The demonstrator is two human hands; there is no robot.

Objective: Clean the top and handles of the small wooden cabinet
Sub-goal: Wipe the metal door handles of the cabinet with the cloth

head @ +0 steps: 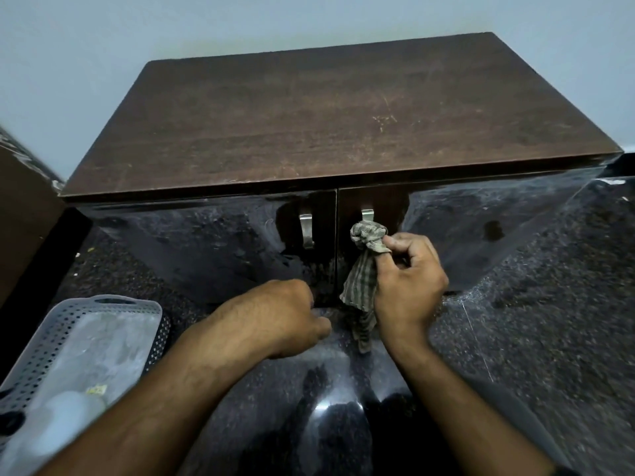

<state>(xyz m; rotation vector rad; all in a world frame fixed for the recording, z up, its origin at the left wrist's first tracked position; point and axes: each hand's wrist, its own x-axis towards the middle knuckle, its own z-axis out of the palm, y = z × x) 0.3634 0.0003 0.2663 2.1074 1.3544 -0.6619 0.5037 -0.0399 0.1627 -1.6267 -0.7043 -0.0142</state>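
The right hand (409, 280) pinches the cloth (364, 266) against the right handle (367, 214); the left hand (292, 321) is clenched, holding nothing. Tugging could swing the door open.

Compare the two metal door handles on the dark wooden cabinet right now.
The left metal handle is bare and fully visible; the right metal handle shows only its top, its lower part covered by the checked cloth pinched in the right hand. Both are silvery, vertical and flank the door seam.
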